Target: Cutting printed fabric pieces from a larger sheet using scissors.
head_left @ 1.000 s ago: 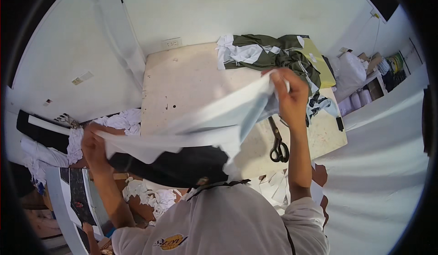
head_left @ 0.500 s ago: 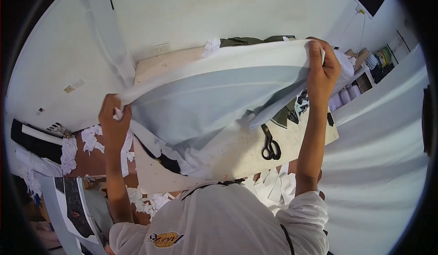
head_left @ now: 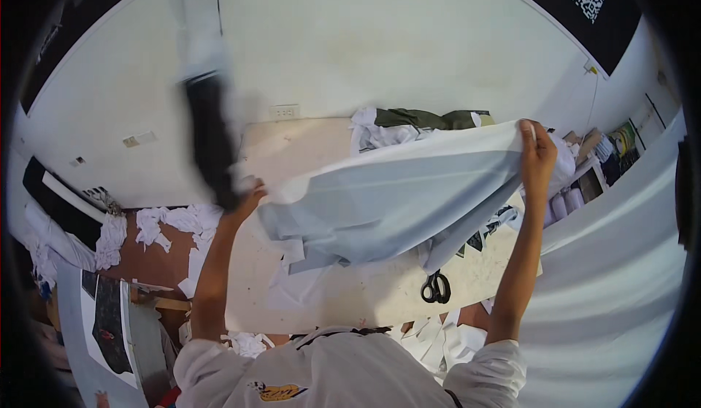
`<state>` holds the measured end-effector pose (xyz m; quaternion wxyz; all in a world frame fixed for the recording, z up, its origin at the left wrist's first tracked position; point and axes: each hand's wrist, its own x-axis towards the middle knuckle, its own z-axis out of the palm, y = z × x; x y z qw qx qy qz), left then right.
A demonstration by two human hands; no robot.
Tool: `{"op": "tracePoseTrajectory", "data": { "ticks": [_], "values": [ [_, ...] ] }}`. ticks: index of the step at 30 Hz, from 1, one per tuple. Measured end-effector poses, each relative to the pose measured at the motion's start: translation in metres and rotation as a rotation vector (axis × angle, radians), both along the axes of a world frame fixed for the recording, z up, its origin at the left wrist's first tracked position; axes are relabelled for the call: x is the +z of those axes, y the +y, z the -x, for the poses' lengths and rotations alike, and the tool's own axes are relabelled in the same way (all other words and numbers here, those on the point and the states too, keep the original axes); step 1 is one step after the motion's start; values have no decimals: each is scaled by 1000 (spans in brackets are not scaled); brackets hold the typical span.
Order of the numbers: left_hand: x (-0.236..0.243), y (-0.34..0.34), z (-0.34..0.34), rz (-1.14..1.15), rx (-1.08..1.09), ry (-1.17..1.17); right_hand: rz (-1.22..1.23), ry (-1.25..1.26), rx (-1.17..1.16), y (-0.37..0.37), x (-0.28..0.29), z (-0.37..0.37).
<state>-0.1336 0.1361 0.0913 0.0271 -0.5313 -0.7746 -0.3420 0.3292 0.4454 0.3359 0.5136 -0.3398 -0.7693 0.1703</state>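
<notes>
My right hand [head_left: 537,156] pinches the upper right corner of a large white cloth [head_left: 394,204] with a pale grey-blue face, stretched out above the pale worktable [head_left: 277,298]. Slightly blurred, my left hand [head_left: 247,202] is closed at the cloth's left end. Just above that hand, a motion-smeared long piece [head_left: 208,134], pale at the top and black below, reaches up to the top edge; I cannot tell whether anything holds it. Black-handled scissors [head_left: 435,287] lie on the table below the cloth, which partly hides some patterned dark scraps [head_left: 475,241] at the right.
Olive and white fabric [head_left: 416,117] lies at the table's back against the wall. White scraps [head_left: 168,229] cover part of the brown surface at left, beside a slanted grey board [head_left: 80,320]. A shelf with bundles [head_left: 584,182] and a white drape [head_left: 613,276] are at right.
Both hands have moved lower in the view and rightward, carrying the stretched cloth. A blurred pale-and-black upright piece has appeared at upper left. The olive fabric shows more.
</notes>
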Motion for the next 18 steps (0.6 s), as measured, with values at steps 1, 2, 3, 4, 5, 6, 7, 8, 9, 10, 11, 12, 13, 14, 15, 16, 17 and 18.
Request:
{"op": "tracePoseTrajectory", "data": {
  "ticks": [1, 2, 3, 4, 5, 6, 7, 8, 9, 10, 11, 12, 13, 14, 15, 16, 17, 18],
  "values": [
    [-2, 7, -2, -67, 15, -135, -76, -10, -54, 13, 1, -14],
    [4, 45, 2, 229, 36, 163, -96, -2, -125, 25, 3, -31],
    [8, 66, -4, 199, -33, 115, -167, 63, -172, 31, 4, -50],
    [15, 87, -8, 94, -139, 93, -150, 69, -202, 34, 8, -73],
    [25, 108, -10, 84, -123, 129, -40, 116, -278, 34, 12, -95],
    [38, 131, -8, 88, -94, 178, -40, 110, -290, 30, 16, -113],
    [52, 153, -5, 34, -93, 246, -93, 92, -264, 28, 20, -124],
    [69, 173, 3, -12, -43, 251, -142, 71, -264, 22, 21, -131],
    [85, 194, 8, 27, 32, 229, -159, 59, -290, 12, 20, -137],
    [104, 210, 15, -48, 55, 258, -130, 79, -258, -3, 20, -142],
    [124, 221, 23, -127, 86, 241, -114, 74, -295, -19, 21, -145],
    [142, 225, 28, -317, 67, 267, -144, 147, -330, -39, 21, -147],
    [159, 224, 34, -445, 61, 256, -200, 204, -357, -62, 18, -149],
    [175, 217, 39, -529, 74, 279, -168, 289, -440, -88, 12, -150],
    [189, 207, 44, -635, 64, 320, -174, 319, -405, -118, 5, -151],
    [195, 189, 50, -650, 70, 312, -206, 328, -390, -150, -5, -151],
    [196, 167, 56, -720, 24, 339, -188, 286, -318, -181, -16, -150],
    [190, 147, 60, -673, 71, 315, -185, 236, -249, -208, -27, -148]
  ]
}}
